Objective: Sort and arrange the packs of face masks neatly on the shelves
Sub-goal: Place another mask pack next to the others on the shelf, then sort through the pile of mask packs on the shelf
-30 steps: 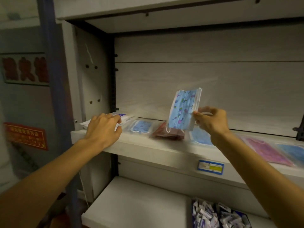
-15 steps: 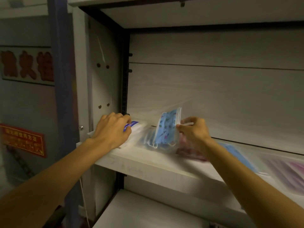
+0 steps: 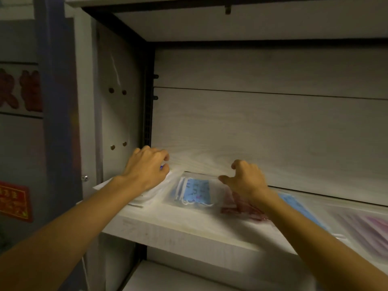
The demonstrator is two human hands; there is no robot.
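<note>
Blue mask pack (image 3: 196,191) now lies flat (print unreadable), right hand's (image 3: 247,181) grip open above.

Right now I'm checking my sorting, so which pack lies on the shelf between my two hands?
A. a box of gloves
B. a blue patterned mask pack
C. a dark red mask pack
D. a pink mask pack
B: the blue patterned mask pack lies flat on the shelf between the left hand and the right hand.

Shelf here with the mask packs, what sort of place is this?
Probably a shop or its stockroom: a wood-grain display shelf carrying bagged mask packs in a row, and red signs on the wall.
</note>
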